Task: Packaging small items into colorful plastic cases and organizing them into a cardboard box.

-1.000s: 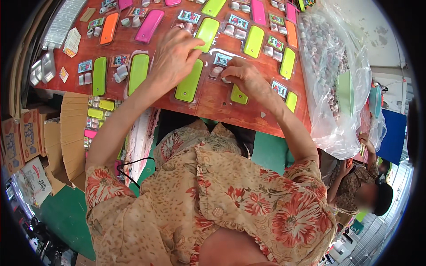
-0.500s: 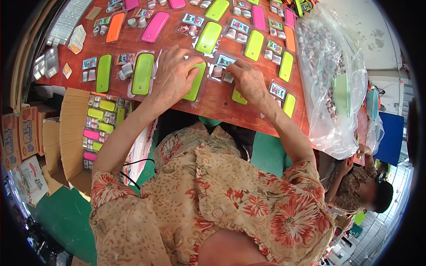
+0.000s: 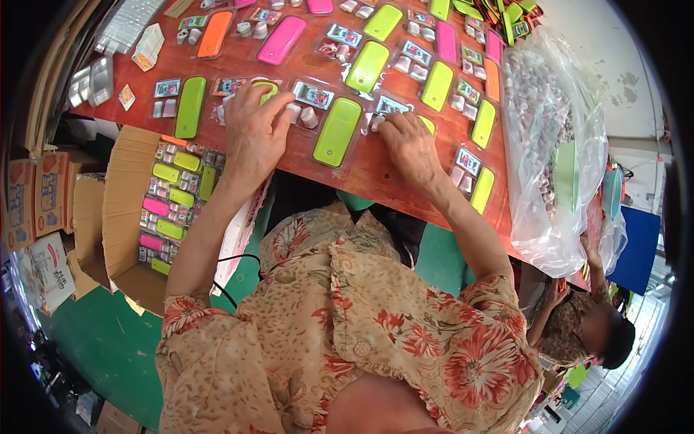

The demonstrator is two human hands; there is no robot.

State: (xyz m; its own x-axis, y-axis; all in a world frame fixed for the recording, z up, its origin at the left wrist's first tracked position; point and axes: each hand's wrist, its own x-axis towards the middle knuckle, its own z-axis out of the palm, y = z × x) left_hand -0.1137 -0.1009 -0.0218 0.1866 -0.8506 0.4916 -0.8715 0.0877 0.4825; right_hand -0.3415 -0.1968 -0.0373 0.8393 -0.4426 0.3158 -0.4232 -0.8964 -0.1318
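My left hand (image 3: 253, 134) reaches over a clear plastic tray, its fingers apart and bent; a green case (image 3: 266, 91) shows partly beneath them. Close to that thumb sits a small white roll (image 3: 293, 113). Between my hands lies another clear tray with a yellow-green oblong case (image 3: 337, 132), a printed card (image 3: 313, 95) and small white rolls (image 3: 309, 118). My right hand (image 3: 412, 148) bends over the tray to its right, fingertips closed on a small white roll (image 3: 377, 124) below a printed card (image 3: 392, 105). That hand partly covers a yellow-green case (image 3: 427, 124).
Several similar trays with green, pink and orange cases cover the reddish table (image 3: 369, 177). A large clear bag (image 3: 538, 145) of small rolls lies at the right. Left, below the table edge, stands an open cardboard box (image 3: 129, 202) of filled trays. Another person (image 3: 578, 318) works at right.
My left hand has moved left, off the middle yellow-green case and onto the tray beside it. My right hand stays at the same tray, shifted slightly. The whole view has turned a little.
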